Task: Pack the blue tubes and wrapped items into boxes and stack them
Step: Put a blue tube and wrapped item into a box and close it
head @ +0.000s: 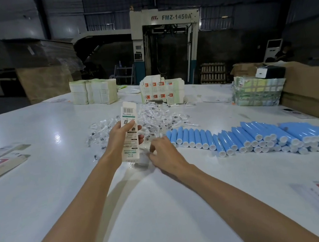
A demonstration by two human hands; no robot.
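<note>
Cardboard box [129, 133], light and easily crushed, is gripped mid-length by left hand [120, 139]; right hand [165, 152] fingers [155, 155] pinch a slippery, crinkly wrapped item [143, 155] at centre frame.

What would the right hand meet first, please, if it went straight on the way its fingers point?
Probably the lower end of the white box the left hand grips; the right hand is blurred, so depth is uncertain.
</note>
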